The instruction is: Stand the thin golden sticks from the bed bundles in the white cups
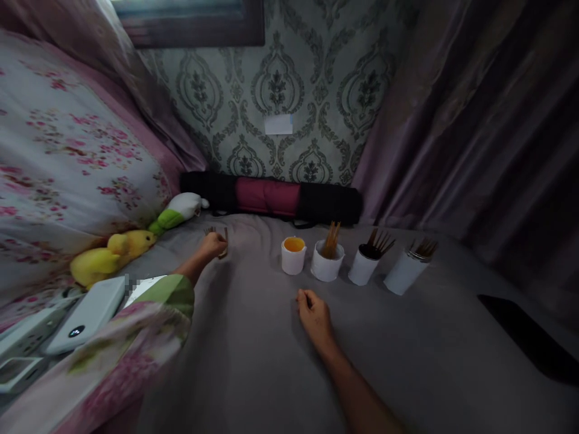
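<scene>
My left hand [214, 246] reaches out to the left, its fingers closed in a pinch on thin brown sticks [225, 232] that show above and beside the fingertips. The hand hides much of them. My right hand [315, 317] rests on the grey sheet, fingers curled in with nothing visible in them. Beyond it stand a white cup with an orange inside [293, 260], a white cup with light brown sticks [326, 268] and a white cup with dark sticks [362, 270]. Farther right, a taller white container [402, 274] leans and also holds sticks.
A black and dark red rolled bag [271, 198] lies along the patterned wall. Plush toys, one yellow [108, 258] and one white and green [181, 210], sit at left. A pale boxy device [85, 316] is near my left sleeve. A flat black object [525, 334] lies right.
</scene>
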Tool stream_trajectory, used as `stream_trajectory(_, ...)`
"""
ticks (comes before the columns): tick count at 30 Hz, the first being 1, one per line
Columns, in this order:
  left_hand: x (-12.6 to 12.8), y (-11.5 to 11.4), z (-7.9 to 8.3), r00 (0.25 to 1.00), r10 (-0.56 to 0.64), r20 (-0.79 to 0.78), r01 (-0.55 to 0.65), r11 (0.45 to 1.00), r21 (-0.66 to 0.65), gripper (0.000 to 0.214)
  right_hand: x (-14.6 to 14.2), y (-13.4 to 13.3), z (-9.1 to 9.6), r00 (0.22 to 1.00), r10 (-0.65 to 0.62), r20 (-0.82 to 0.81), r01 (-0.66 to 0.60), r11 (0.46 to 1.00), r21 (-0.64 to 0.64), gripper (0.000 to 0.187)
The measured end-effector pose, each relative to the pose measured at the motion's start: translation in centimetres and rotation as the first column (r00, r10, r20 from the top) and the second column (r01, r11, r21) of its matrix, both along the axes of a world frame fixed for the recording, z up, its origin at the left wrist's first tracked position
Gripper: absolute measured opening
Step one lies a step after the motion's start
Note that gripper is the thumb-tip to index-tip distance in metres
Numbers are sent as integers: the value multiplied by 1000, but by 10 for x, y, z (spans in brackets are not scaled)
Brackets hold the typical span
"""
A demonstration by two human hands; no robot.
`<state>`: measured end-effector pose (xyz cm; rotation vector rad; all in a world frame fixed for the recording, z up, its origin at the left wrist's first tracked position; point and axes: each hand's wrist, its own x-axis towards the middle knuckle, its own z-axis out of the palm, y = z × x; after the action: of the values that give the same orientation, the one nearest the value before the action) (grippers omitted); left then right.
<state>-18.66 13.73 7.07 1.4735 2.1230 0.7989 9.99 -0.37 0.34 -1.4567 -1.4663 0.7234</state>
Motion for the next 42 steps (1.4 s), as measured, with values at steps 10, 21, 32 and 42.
stream_trajectory(10, 0, 2, -12, 949, -46, -313, 31, 998, -51, 7, -1, 0, 1, 1000, -4, 4, 4, 1000, -8, 37)
stream_trajectory(21, 0, 5, -24, 896, -110, -431, 87, 994, -73, 18, 0, 1, 0, 1000, -18, 24, 18, 1000, -9, 37)
stream_trajectory(32, -1, 8, -31, 881, -126, -456, 79, 990, -120, 21, -1, 0, 1, 1000, -17, 14, 17, 1000, -18, 36)
stream_trajectory(42, 8, 3, -23, 877, -136, -460, 60, 983, -175, 23, 0, 0, 2, 1000, -10, 9, 10, 1000, -30, 36)
